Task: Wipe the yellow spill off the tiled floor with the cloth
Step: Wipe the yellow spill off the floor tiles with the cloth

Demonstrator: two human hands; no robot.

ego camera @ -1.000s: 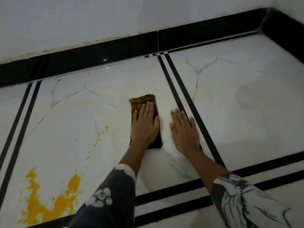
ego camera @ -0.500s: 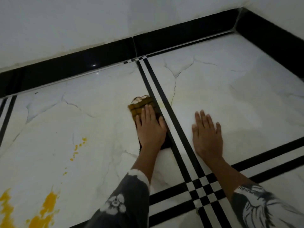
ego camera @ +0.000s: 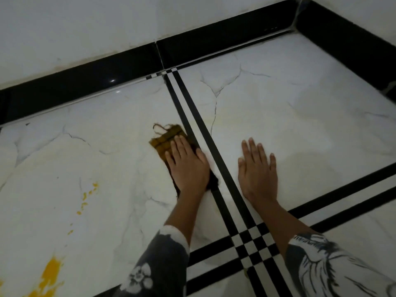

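Observation:
A folded cloth [ego camera: 164,139], mustard-stained at its far end and dark nearer me, lies flat on the white marble-look tile beside a double black stripe [ego camera: 194,127]. My left hand [ego camera: 187,166] presses down on it with the palm and straight fingers, covering its middle. A frayed thread loops off the cloth's far corner. My right hand [ego camera: 258,172] rests flat on the neighbouring tile to the right of the stripe, fingers spread, holding nothing. The yellow spill [ego camera: 50,275] sits at the bottom left, with small yellow drops [ego camera: 87,196] trailing up from it.
A black skirting [ego camera: 85,82] runs along the white wall at the back and turns at the corner [ego camera: 297,20] on the upper right. Black stripes cross in a checker pattern [ego camera: 252,243] near my right forearm. Faint yellowish smears mark the tiles around the cloth.
My left hand and the cloth have slid right, up against the double stripe and away from the spill. My right hand has crossed the stripe onto the right-hand tile.

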